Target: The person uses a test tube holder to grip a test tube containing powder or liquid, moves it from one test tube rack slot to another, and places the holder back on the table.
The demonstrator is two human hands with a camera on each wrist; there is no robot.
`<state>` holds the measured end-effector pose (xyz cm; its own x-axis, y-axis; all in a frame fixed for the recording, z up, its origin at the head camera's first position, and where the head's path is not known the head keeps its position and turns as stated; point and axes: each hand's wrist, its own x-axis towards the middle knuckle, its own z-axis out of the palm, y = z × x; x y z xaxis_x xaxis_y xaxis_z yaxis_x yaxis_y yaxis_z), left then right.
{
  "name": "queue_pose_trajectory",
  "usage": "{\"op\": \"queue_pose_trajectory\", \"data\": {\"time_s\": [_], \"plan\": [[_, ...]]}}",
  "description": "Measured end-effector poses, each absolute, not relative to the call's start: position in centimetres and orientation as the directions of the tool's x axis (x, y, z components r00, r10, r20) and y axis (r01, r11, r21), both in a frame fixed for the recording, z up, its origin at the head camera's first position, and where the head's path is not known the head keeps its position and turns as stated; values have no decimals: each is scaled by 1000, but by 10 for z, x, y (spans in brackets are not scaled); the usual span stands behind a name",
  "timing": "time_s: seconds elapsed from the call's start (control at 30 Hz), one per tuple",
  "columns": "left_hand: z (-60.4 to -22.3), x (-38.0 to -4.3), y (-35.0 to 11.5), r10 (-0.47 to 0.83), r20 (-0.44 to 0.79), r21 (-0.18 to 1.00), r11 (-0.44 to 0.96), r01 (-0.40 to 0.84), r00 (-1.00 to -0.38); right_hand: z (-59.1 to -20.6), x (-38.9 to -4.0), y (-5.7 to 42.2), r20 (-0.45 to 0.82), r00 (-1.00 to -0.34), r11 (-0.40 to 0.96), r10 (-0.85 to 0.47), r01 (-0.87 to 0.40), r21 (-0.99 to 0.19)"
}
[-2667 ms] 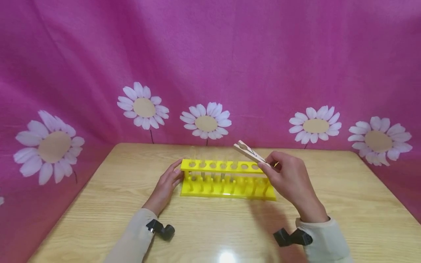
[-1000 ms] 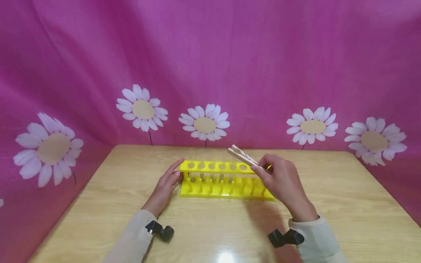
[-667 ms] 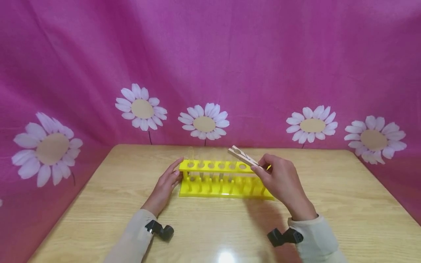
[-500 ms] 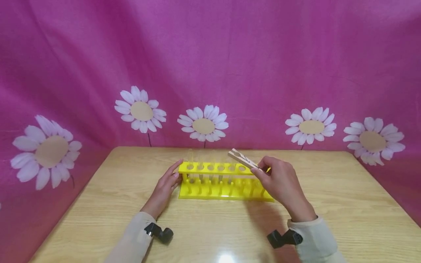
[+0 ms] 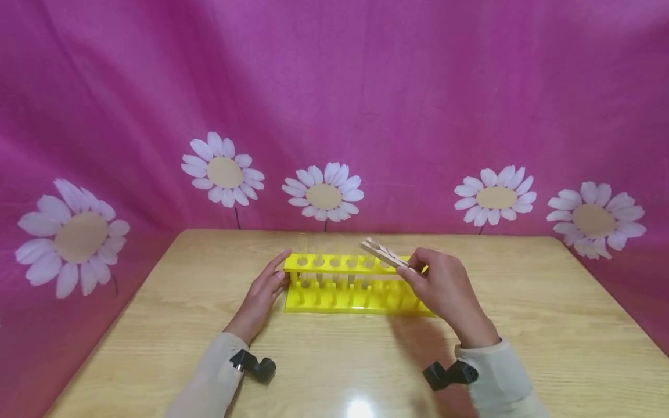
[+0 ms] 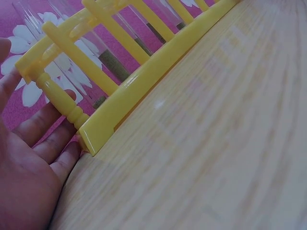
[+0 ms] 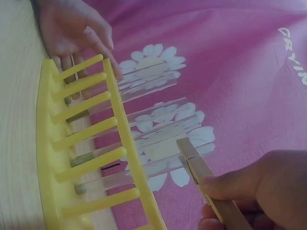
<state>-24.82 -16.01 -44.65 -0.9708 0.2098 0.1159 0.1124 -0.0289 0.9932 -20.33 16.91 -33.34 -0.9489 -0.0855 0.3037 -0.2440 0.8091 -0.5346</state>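
My right hand (image 5: 449,293) pinches a wooden clothespin (image 5: 384,254) between thumb and fingers, tilted over the right half of a yellow test tube rack (image 5: 326,306). In the right wrist view the tip of the clothespin (image 7: 192,158) is close to the upper end of the rightmost clear test tube (image 7: 204,149). Several such tubes stand in the left holes, with dark greenish matter at their bottoms (image 6: 112,64). At the rack's left end my left hand (image 5: 261,296) rests its extended fingers against the end post (image 6: 57,98); its palm holds nothing.
The rack stands on a light wood-grain table (image 5: 324,366). Behind and beside it hangs a magenta cloth (image 5: 413,116) with large white daisies. Black wrist cameras (image 5: 258,368) sit on both pale sleeves (image 5: 216,371).
My right hand has moved left and slightly down, bringing the clothespin lower and nearer the rightmost tube. The left hand stays at the rack's end. The rack and tubes keep their place.
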Motion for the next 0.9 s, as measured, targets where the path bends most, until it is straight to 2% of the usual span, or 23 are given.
{"op": "queue_pose_trajectory", "data": {"time_s": [0.2,0.4,0.63,0.9], "plan": [[-447,-247,-160,210,103,995,-27,99,-972,-335,-203,169,284,-955,806,-81,-231,-546],[-445,-248,-159,207,124,992,-38,119,-970,-335,-205,170,316,-944,809,-94,-258,-529],[-447,-246,-160,206,99,995,-35,94,-974,-338,-206,170,268,-960,814,-77,-216,-540],[-446,-249,-160,208,107,994,-21,105,-972,-334,-206,168,284,-957,821,-64,-212,-530]]}}
